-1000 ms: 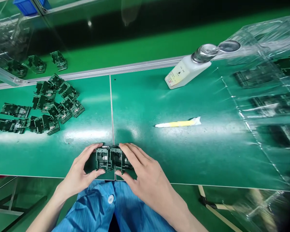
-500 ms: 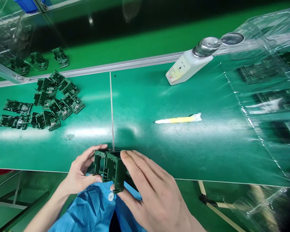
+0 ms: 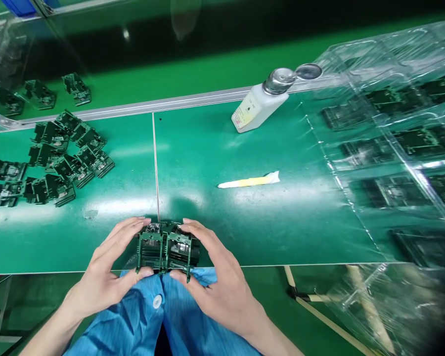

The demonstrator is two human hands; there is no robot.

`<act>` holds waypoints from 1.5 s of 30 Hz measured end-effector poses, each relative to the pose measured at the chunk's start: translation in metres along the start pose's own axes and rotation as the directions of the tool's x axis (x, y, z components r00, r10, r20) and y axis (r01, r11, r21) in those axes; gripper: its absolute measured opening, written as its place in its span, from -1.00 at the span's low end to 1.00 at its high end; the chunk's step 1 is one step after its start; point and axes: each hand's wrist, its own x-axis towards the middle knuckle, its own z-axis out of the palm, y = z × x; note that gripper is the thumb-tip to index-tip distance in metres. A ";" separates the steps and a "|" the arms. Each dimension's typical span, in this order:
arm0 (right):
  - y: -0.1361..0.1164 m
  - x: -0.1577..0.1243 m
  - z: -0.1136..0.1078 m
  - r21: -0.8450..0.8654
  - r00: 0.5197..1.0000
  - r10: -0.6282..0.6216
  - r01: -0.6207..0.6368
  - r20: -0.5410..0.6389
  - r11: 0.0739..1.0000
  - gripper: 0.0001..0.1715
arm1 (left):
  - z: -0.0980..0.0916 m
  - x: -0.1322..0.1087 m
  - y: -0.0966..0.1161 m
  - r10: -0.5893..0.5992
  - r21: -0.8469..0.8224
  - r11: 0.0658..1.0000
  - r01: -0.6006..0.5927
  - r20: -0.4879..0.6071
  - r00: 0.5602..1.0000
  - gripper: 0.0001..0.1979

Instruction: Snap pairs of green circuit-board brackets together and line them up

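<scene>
Green circuit-board modules [image 3: 165,247], two of them side by side, sit between the person's hands at the near edge of the green worktop [image 3: 207,148], just above the blue smock [image 3: 122,316]. The left hand [image 3: 100,269] and right hand [image 3: 215,279] cup them from either side: the left fingers [image 3: 128,231] wrap over one end, the right fingers [image 3: 203,236] curl over the other, and both sets are firmly grasping the modules. Up and to the left of the left fingers lies a scattered group of similar boards [image 3: 68,165]. Ahead of the right fingers lie a white-and-yellow wrapped tube [image 3: 248,181] and, farther on, a white dispenser bottle [image 3: 254,111] with a metal top. Farther right, a clear plastic tray [image 3: 393,148] holds more boards.
</scene>
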 end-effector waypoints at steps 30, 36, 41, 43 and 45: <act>0.012 0.001 0.003 0.283 0.998 0.039 -0.050 0.045 0.958 -0.29 | 0.006 -0.010 0.011 -0.064 -0.047 0.997 0.062 -0.049 0.997 -0.26; 0.005 0.000 -0.001 0.222 0.997 0.058 -0.068 0.050 0.973 -0.31 | 0.009 -0.010 0.007 -0.061 -0.092 0.994 0.054 -0.073 0.995 -0.29; 0.004 0.002 -0.003 0.170 0.997 0.059 -0.066 0.045 0.983 -0.34 | 0.011 -0.010 0.006 -0.081 -0.115 0.991 0.072 -0.075 0.994 -0.30; 0.004 0.002 -0.003 0.151 0.998 0.056 -0.062 0.043 0.987 -0.33 | 0.012 -0.011 0.005 -0.088 -0.124 0.989 0.079 -0.070 0.994 -0.30; 0.004 0.002 -0.002 0.132 0.998 0.050 -0.055 0.040 0.990 -0.32 | 0.011 -0.011 0.005 -0.090 -0.130 0.988 0.081 -0.068 0.994 -0.31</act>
